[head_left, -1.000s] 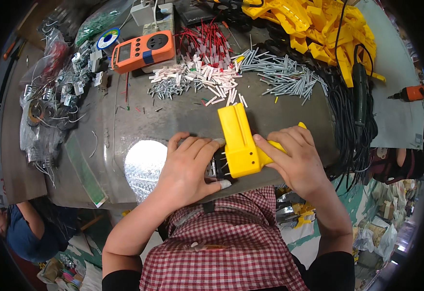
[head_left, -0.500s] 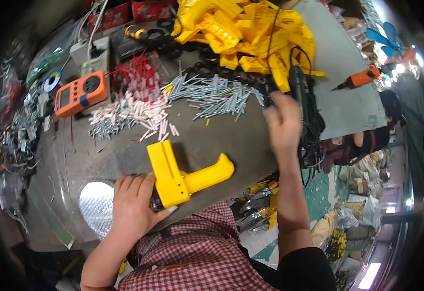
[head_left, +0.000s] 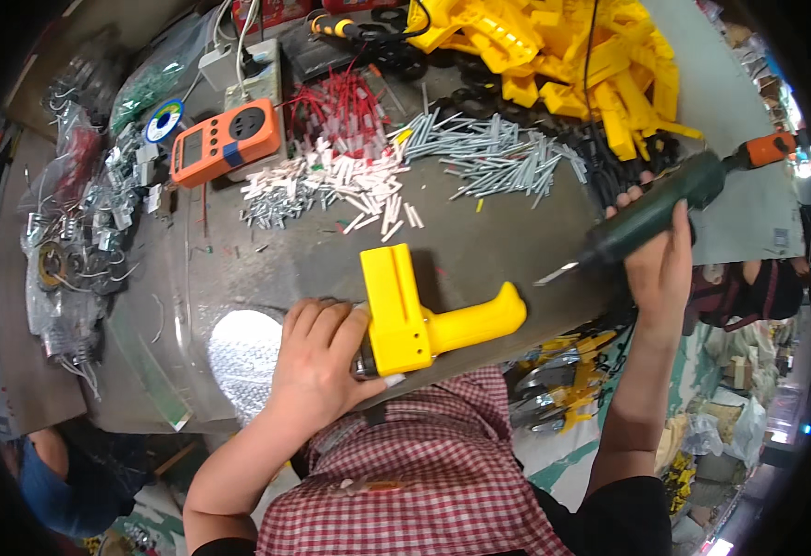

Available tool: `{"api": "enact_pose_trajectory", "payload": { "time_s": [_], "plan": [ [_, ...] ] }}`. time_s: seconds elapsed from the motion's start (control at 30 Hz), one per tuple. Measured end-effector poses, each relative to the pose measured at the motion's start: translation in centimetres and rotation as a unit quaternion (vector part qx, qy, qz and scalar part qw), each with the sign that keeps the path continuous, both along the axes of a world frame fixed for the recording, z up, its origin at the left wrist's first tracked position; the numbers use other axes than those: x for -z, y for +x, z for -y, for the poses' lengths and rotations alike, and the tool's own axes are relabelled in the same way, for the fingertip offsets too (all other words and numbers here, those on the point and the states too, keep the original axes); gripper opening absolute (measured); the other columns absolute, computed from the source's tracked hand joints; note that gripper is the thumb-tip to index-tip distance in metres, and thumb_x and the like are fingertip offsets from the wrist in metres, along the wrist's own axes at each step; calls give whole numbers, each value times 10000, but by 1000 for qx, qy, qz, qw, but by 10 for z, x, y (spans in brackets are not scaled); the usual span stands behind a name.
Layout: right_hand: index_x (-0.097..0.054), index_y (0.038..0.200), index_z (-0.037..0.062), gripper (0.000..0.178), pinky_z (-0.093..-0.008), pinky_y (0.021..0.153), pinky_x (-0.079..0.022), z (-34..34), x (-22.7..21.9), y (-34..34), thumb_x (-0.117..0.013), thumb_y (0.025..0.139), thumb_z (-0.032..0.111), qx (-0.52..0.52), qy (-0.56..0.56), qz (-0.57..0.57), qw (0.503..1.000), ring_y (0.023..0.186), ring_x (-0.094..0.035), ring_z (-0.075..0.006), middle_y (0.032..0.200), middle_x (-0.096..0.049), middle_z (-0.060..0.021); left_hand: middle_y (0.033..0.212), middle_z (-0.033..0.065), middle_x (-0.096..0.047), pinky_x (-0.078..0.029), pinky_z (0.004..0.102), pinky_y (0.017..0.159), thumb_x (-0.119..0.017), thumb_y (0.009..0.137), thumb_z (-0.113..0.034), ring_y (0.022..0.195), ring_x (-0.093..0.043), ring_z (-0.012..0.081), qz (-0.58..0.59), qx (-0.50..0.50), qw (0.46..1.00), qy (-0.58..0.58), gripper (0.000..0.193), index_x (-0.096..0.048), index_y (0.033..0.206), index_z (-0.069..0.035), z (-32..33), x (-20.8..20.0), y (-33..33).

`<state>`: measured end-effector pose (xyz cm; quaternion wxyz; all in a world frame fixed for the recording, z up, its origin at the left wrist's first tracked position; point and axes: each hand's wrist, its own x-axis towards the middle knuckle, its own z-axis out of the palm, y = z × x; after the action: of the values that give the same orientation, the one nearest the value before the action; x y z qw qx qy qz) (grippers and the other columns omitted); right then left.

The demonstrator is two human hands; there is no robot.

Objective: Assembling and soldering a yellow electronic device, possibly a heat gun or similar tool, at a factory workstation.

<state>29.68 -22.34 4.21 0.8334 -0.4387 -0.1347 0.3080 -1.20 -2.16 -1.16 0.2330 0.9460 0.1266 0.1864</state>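
Note:
My left hand (head_left: 317,363) is closed round the dark end of a yellow pistol-shaped tool housing (head_left: 396,310), which lies on its side near the front edge of the workbench (head_left: 294,269). Its handle points to the right. In my right hand (head_left: 658,264) is a dark green electric screwdriver (head_left: 651,213), gripped round the body. The bit slants down and left, just right of the housing's handle tip and apart from it. Beyond the housing lie a pile of long silver screws (head_left: 498,157) and several short white sleeves (head_left: 373,190).
An orange meter (head_left: 225,144) stands behind on the left, beside red wires (head_left: 345,107). Yellow plastic shells (head_left: 563,56) heap up at the far right. Bagged metal parts (head_left: 76,269) line the left side. Another orange-ended screwdriver (head_left: 767,148) and a person (head_left: 748,292) are at the right.
My right hand has taken hold of the green electric screwdriver and lifted it, bit toward the housing. My left hand stays on the housing. The whole view has shifted.

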Motion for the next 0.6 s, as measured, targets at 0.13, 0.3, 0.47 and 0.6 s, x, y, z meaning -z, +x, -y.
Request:
{"api": "enact_pose_trajectory", "payload": {
  "time_s": [0.13,0.3,0.47,0.6],
  "plan": [
    [-416,1281,35,426,-451,1003,-385,-15,47,-42,-481,969,318,19,9,-85,996,1039,-520,-234,1068,-548,-91,931,147,-585,-417,449,864,-838,521,-283,901,-551,332,-39,-5,999,-7,649,-587,1041,12,1,-1,0],
    [-482,1193,56,371,-431,964,-385,-16,64,-60,-503,947,334,14,177,-191,965,901,-535,-190,890,-520,-32,931,152,-602,-439,438,833,-863,460,-272,882,-557,335,-44,0,999,-1,694,-594,1027,25,0,1,-1],
    [-488,1181,65,357,-425,951,-371,-19,68,-72,-514,926,313,10,195,-218,956,864,-518,-180,884,-514,-30,948,155,-611,-448,439,839,-867,445,-276,882,-566,334,-62,3,998,5,708,-598,1027,23,-1,2,-2],
    [-489,1179,69,361,-424,940,-376,-23,69,-76,-524,916,314,3,193,-216,957,868,-517,-181,886,-518,-31,924,149,-592,-429,442,838,-844,502,-278,890,-549,324,-57,9,998,1,670,-584,1039,26,-1,1,-2]
  ]
}}
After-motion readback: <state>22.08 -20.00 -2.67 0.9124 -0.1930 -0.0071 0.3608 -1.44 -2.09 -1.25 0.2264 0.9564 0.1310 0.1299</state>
